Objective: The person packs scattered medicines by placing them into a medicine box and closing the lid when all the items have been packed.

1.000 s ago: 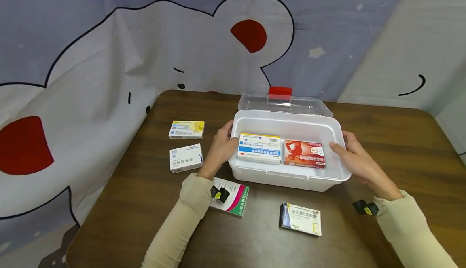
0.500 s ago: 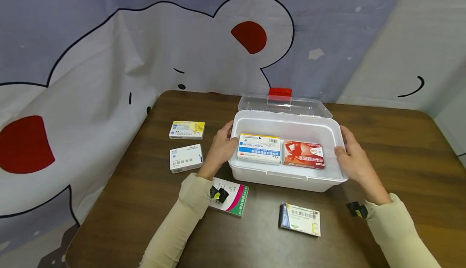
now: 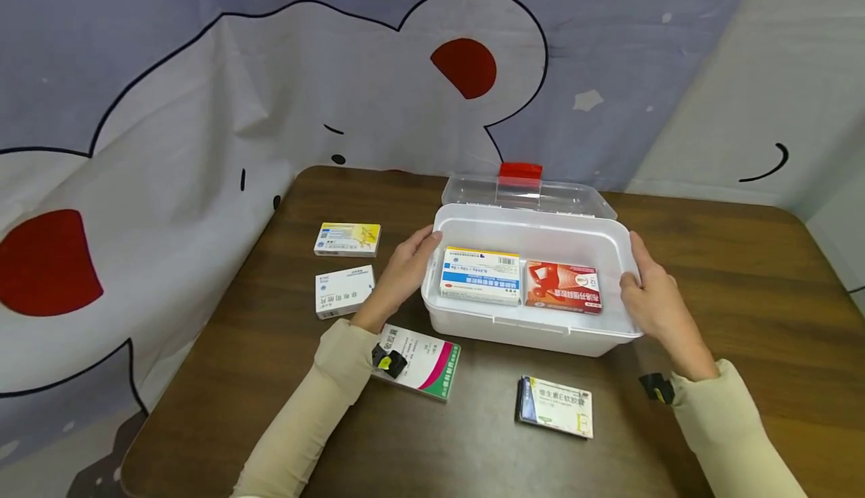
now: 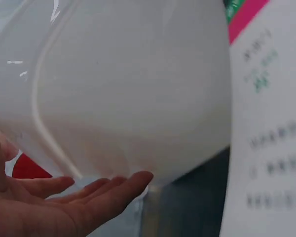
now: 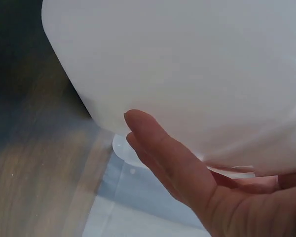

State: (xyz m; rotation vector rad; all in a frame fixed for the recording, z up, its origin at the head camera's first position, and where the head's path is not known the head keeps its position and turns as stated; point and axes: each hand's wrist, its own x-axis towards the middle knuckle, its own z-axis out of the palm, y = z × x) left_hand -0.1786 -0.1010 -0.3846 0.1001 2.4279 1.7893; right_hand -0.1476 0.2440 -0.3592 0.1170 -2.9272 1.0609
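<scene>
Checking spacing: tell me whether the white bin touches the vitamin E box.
Apart: the head view shows tabletop between the white bin and vitamin E box.

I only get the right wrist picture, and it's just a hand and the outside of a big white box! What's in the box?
Observer: In the head view, two packs lie side by side in the box: a blue-striped pack and a red pack.
Child: Ooh! Is the lid shut on top of them?
Observer: No, the clear lid is open, behind the box as the head camera sees it.
Child: And where's the other hand? I can't see it.
Observer: The left hand is at the opposite end of the box from the hand you see.
</scene>
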